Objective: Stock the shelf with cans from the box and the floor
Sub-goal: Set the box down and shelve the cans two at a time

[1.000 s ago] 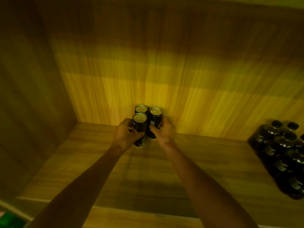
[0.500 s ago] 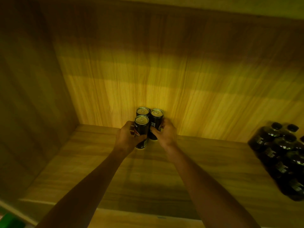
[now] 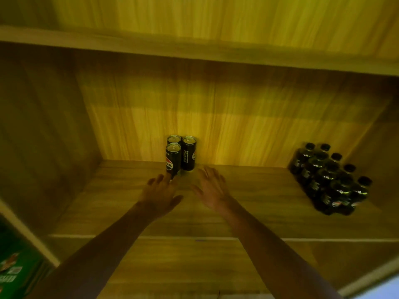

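Three cans point(image 3: 180, 155) are standing upright in a tight cluster at the back of the shelf point(image 3: 248, 208), against the rear wall point(image 3: 248, 130), touching one another. The left hand point(image 3: 160, 196) is hovering just in front of the nearest can, fingers spread and holding nothing, one fingertip at the can's base. The right hand point(image 3: 212, 189) is hovering beside it, fingers splayed wide and empty. Bare board is lying open to the left as far as the side wall point(image 3: 43, 134), and to the right as far as the bottles point(image 3: 330, 180) packed in the right corner. The front edge point(image 3: 151, 236) is passing under both forearms.
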A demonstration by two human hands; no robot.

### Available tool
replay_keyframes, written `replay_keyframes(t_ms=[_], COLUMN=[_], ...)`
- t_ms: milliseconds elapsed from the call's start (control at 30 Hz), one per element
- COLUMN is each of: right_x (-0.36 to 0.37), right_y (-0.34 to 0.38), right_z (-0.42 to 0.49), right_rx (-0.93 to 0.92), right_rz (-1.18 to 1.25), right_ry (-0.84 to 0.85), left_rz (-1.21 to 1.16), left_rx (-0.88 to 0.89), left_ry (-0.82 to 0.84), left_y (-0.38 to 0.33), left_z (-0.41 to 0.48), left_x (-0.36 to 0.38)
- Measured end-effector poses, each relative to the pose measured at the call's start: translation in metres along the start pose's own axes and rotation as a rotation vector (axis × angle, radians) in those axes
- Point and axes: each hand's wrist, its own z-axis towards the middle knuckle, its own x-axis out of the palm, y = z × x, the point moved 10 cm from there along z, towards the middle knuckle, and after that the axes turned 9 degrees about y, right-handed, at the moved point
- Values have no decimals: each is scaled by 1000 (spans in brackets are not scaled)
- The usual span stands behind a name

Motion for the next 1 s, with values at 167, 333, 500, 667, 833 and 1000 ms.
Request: replay_keyframes(t_ms=[167, 333, 500, 667, 833, 1000], right_x=[-10, -11, -9, 15, 53, 106], right_y=[1, 5, 12, 14, 8, -3], right_z=[-55, -104, -144, -192, -239, -261], right_rx=[17, -6, -75, -138, -173, -153], right_rz=[-43, -64, -59, -73, -32, 10], right_ry=[-23, -52, -68, -53, -29, 13], left_rz=[61, 71, 55, -49, -117, -131], left_rx=[68, 32, -38, -109, -157, -155], left_ry=[-10, 23, -11, 11, 112, 222], left_y=[-34, -51, -70, -98, -123, -132], left_z=[-41, -85, -121, -155, -185, -194], left_x=[-9, -11, -13, 16, 72, 139])
